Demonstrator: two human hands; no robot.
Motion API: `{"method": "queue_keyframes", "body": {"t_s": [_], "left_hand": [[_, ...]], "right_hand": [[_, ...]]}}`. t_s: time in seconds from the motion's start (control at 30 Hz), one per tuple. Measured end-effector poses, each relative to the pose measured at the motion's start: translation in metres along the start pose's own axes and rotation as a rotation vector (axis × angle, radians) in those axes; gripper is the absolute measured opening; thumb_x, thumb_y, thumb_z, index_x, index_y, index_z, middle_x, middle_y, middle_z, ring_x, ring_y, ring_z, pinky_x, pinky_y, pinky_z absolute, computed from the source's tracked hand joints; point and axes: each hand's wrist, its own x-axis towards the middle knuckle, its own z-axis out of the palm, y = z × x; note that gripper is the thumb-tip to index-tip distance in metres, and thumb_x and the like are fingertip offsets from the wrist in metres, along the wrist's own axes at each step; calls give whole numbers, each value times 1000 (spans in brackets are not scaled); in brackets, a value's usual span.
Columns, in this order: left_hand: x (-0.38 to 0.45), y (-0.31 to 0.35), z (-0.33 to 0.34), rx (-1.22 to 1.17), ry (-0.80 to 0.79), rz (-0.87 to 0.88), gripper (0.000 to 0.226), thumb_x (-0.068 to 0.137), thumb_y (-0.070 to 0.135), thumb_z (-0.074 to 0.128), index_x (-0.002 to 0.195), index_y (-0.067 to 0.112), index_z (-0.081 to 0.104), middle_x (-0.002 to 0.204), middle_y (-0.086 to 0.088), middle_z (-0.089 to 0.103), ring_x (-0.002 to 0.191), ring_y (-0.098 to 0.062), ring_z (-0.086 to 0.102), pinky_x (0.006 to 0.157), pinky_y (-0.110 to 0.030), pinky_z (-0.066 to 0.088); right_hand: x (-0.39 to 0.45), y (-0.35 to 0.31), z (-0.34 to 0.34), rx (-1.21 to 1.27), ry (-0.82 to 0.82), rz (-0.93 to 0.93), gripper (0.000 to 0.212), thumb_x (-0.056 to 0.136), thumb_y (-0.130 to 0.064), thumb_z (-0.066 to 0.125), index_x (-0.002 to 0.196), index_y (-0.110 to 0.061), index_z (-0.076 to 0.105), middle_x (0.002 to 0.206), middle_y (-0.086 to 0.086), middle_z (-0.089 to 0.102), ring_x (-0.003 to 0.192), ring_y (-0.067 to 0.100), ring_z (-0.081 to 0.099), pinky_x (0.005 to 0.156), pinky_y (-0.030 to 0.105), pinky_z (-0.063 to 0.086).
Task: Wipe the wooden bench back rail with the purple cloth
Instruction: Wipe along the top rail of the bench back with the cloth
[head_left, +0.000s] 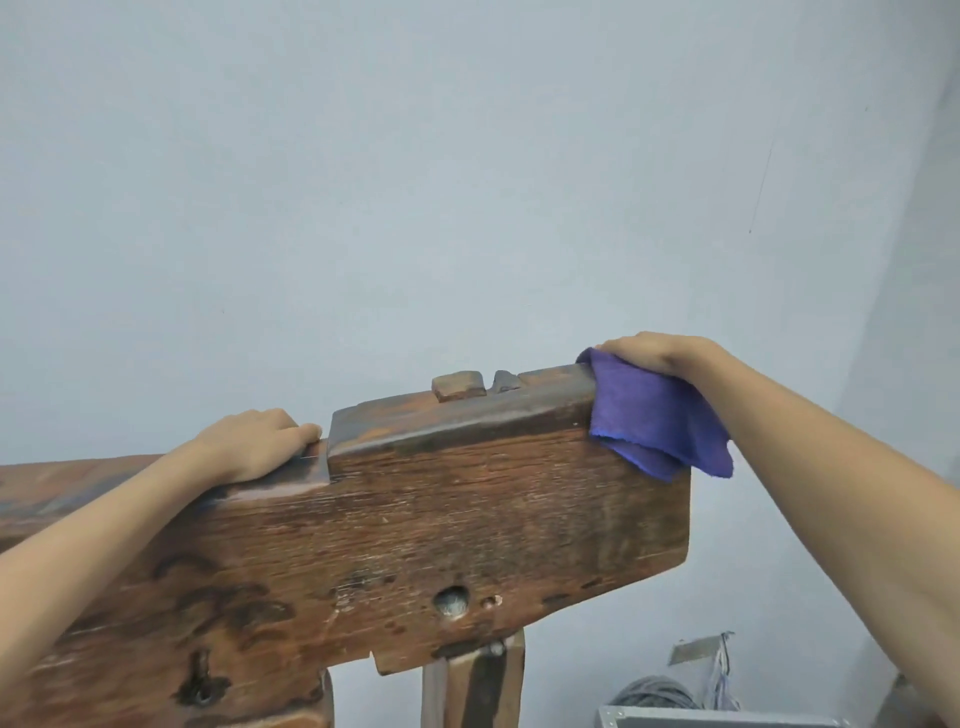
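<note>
- Where the wooden back rail (467, 499) ends at its right corner, the purple cloth (657, 415) is draped over the top edge and hangs down the front face.
- The right hand (649, 353) lies on top of the cloth, fingers curled over it against the rail's far side; fingertips hidden.
- The left hand (254, 441) rests on the lower step of the rail, fingers together, bent over the far edge, holding nothing.
- A wooden peg (460, 385) protrudes from the rail's top.
- Pale wall (415, 182) behind.
</note>
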Motion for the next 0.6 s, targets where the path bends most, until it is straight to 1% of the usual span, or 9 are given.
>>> {"method": "queue_keyframes", "body": {"t_s": [0.07, 0.13, 0.2, 0.27, 0.33, 0.4, 0.47, 0.53, 0.6], "left_hand": [[1, 2, 0, 12, -14, -1, 51, 98, 49, 33, 75, 15, 62, 90, -5, 66, 84, -23, 60, 81, -36, 45], [2, 6, -1, 34, -30, 10, 48, 99, 48, 31, 79, 17, 63, 95, -6, 64, 89, -26, 59, 82, -35, 44], [3, 9, 0, 47, -22, 16, 48, 100, 48, 30, 83, 17, 63, 101, -7, 66, 91, -27, 59, 83, -35, 44], [3, 8, 2, 44, -13, 25, 46, 100, 46, 30, 80, 17, 60, 104, -11, 68, 90, -27, 59, 81, -35, 43], [2, 13, 2, 26, -2, 57, 41, 102, 40, 30, 78, 18, 54, 109, -14, 66, 90, -26, 55, 79, -35, 40], [2, 16, 1, -4, 0, 84, 40, 103, 36, 30, 74, 18, 51, 109, -16, 65, 88, -26, 53, 78, -34, 38], [1, 17, 2, -23, -8, 85, 42, 103, 37, 30, 72, 17, 51, 106, -17, 65, 88, -28, 54, 77, -35, 39], [0, 17, 2, -37, -22, 72, 43, 103, 39, 28, 75, 16, 53, 106, -18, 65, 90, -29, 55, 78, -35, 40], [-2, 16, 1, -50, -36, 62, 43, 102, 39, 28, 81, 14, 56, 111, -18, 65, 93, -29, 55, 80, -35, 40]], "right_hand": [[-18, 25, 4, 278, 27, -91, 45, 80, -66, 54, 108, -38, 77, 109, -12, 75, 107, 16, 69, 96, 37, 50], [-35, 39, 22, 601, 203, -198, 31, 92, -47, 53, 107, -34, 77, 114, -16, 73, 116, 14, 65, 95, 29, 48], [-49, 41, 44, 753, 437, -254, 29, 99, -33, 49, 99, -31, 78, 112, -19, 74, 118, 13, 64, 95, 29, 47], [-56, 34, 64, 667, 578, -226, 36, 100, -40, 39, 107, -41, 74, 121, -19, 69, 119, 11, 59, 102, 39, 45], [-63, 26, 76, 476, 650, -94, 45, 98, -49, 25, 119, -49, 64, 136, -9, 54, 125, 15, 48, 105, 47, 39], [-66, 10, 83, 312, 682, -49, 49, 98, -46, 21, 119, -42, 65, 141, 4, 47, 135, 24, 36, 113, 49, 26], [-69, -15, 87, 98, 709, -124, 47, 101, -36, 24, 104, -31, 70, 135, 5, 55, 136, 26, 37, 118, 48, 13], [-72, -46, 90, -92, 684, -212, 44, 101, -31, 23, 83, -27, 63, 119, 2, 67, 123, 28, 52, 115, 46, 19], [-74, -82, 92, -186, 589, -248, 45, 102, -30, 25, 90, -22, 67, 117, 7, 71, 114, 32, 58, 101, 41, 31]]}}
